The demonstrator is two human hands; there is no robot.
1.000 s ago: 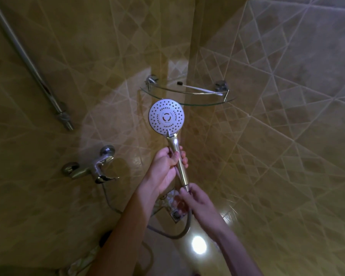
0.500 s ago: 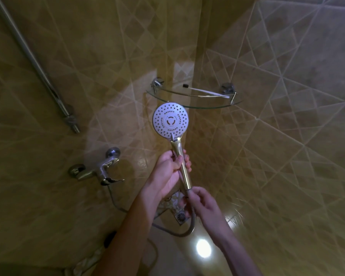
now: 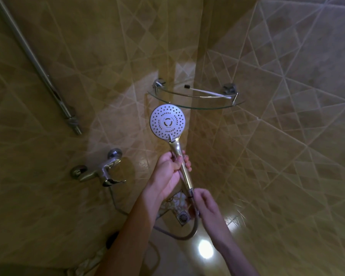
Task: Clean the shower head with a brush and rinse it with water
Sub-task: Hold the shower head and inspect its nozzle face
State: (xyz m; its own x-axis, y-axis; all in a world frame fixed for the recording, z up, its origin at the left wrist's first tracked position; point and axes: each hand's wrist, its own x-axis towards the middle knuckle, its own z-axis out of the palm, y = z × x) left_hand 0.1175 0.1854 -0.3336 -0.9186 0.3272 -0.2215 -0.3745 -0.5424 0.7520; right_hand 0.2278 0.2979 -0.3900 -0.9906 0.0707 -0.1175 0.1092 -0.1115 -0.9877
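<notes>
The left hand (image 3: 168, 172) grips the shower head (image 3: 167, 121) by its handle, face turned toward the person for scrubbing. The right hand (image 3: 205, 206) pinches the hose joint, steadying it. The brush (image 3: 206, 91) lies on the far glass shelf (image 3: 197, 105).

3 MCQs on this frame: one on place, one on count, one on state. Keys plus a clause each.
1. Where does the toothbrush lie?
A. on the glass corner shelf
B. on the floor by the drain
C. in the right hand

2. How many hands are on the shower head or its hose end?
A. none
B. one
C. two

3. Which way is the spray face turned?
A. toward the wall
B. toward the camera
C. down at the floor

Answers:
1 A: it rests on the shelf behind the rail.
2 C: the left hand grips the handle and the right hand pinches the hose connector.
3 B: its nozzle holes are fully visible.
</notes>
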